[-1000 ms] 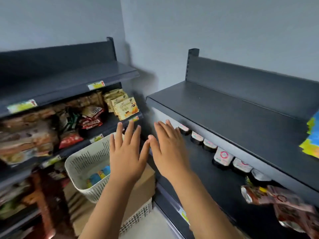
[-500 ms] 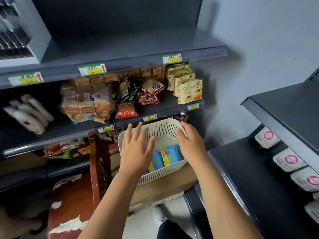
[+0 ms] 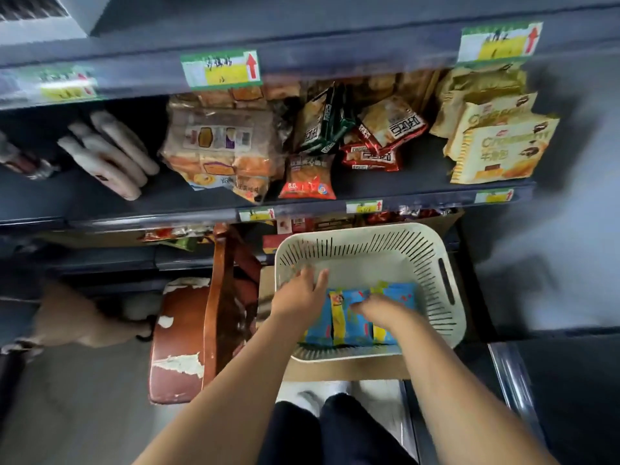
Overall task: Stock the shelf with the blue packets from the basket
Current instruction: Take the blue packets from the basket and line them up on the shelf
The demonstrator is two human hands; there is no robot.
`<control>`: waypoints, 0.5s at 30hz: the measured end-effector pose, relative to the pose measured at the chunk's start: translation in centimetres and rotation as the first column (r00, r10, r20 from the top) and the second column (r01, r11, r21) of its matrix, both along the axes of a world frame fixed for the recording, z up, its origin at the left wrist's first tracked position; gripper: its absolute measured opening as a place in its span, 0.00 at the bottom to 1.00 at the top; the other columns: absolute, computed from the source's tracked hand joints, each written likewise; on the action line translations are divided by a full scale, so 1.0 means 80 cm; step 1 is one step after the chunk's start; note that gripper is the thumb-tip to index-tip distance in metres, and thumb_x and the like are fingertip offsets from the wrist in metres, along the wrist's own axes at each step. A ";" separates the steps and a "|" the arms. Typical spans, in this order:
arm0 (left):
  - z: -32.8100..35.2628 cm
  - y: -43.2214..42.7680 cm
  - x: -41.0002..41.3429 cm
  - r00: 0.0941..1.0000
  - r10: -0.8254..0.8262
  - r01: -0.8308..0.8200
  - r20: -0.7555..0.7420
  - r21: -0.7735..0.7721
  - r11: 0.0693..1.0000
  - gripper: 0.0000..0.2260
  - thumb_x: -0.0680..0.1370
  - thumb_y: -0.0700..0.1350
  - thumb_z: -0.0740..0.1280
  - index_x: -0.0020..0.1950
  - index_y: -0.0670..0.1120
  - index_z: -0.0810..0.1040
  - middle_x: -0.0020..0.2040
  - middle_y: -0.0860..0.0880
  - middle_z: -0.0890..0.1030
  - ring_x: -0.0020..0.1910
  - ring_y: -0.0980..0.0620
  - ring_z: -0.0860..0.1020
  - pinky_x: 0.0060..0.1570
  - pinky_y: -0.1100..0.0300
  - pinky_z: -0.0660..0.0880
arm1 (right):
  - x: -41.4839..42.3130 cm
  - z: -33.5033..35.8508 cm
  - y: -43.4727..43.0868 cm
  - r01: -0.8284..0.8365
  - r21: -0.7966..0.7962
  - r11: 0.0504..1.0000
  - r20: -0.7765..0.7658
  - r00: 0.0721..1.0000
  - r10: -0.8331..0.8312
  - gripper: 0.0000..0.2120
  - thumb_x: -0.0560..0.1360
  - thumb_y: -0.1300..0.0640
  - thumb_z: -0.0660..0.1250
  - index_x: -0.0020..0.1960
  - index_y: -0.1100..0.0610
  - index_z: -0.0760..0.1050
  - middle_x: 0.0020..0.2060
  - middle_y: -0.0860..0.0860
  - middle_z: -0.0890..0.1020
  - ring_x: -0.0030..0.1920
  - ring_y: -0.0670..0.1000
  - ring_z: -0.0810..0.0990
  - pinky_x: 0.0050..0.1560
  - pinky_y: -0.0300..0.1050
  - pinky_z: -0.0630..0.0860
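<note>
In the white basket (image 3: 423, 255) the left hand (image 3: 298, 297) had its fingers released, the right hand (image 3: 380, 307) touched the blue packets (image 3: 356, 325), grip untellable; shelf tags (image 3: 221, 68) bore red arrows.

Soft, even indoor light from overhead, moderately bright. Whole frame is smeared by motion blur: the left price label (image 3: 67, 83) is streaked, and the left hand (image 3: 298, 295) and right hand (image 3: 377, 308) are soft-edged. Shelf lines bow from wide-angle distortion. It's dim under the upper shelf (image 3: 302, 58), with a soft shadow on the grey wall (image 3: 577, 146) to its right. Faint sheen on the metal rail (image 3: 510, 370), bottom right.
</note>
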State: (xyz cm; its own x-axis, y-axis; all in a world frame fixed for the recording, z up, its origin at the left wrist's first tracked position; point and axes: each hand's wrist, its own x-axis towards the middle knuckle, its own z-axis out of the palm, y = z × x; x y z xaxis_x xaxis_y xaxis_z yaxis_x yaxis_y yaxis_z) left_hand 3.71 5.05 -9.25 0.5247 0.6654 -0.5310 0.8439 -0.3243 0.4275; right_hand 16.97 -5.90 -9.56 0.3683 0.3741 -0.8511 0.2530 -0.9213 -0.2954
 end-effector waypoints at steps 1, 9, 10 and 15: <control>-0.014 0.002 0.003 0.999 -0.025 0.024 -0.040 -0.033 0.999 0.21 0.86 0.58 0.52 0.71 0.47 0.68 0.68 0.41 0.76 0.64 0.37 0.77 0.59 0.47 0.72 | -0.006 -0.014 0.005 -0.021 -0.027 0.999 0.012 1.000 0.021 0.21 0.83 0.46 0.62 0.65 0.62 0.76 0.60 0.64 0.82 0.60 0.58 0.81 0.56 0.45 0.74; -0.118 0.021 0.018 0.888 -0.345 0.331 -0.303 -0.099 0.938 0.25 0.79 0.50 0.68 0.74 0.46 0.67 0.70 0.42 0.73 0.71 0.41 0.71 0.68 0.45 0.72 | -0.013 -0.093 0.027 0.152 -0.021 0.988 0.204 0.968 -0.145 0.16 0.74 0.58 0.65 0.60 0.61 0.79 0.58 0.59 0.83 0.57 0.60 0.84 0.55 0.51 0.82; -0.125 0.021 0.019 0.878 -0.362 0.350 -0.313 -0.094 0.932 0.27 0.78 0.52 0.69 0.75 0.47 0.66 0.71 0.42 0.71 0.72 0.41 0.69 0.69 0.45 0.71 | -0.014 -0.097 0.028 0.170 -0.025 0.985 0.224 0.961 -0.160 0.15 0.74 0.59 0.66 0.60 0.60 0.79 0.59 0.59 0.83 0.59 0.60 0.83 0.54 0.49 0.81; -0.137 0.027 0.022 0.884 -0.339 0.369 -0.323 0.033 0.929 0.22 0.77 0.57 0.67 0.66 0.47 0.70 0.66 0.44 0.72 0.67 0.42 0.70 0.64 0.46 0.73 | -0.019 -0.115 0.033 0.122 0.027 0.992 0.250 0.960 -0.125 0.15 0.75 0.63 0.66 0.61 0.63 0.77 0.58 0.60 0.82 0.58 0.60 0.82 0.48 0.48 0.80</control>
State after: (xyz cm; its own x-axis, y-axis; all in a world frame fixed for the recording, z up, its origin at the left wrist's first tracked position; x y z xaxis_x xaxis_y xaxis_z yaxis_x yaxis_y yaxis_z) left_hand 5.44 7.24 -20.17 0.5559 0.5189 -0.6494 0.7493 -0.6510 0.1212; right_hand 15.45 -3.30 -18.76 0.6135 0.3214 -0.7214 0.2048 -0.9469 -0.2478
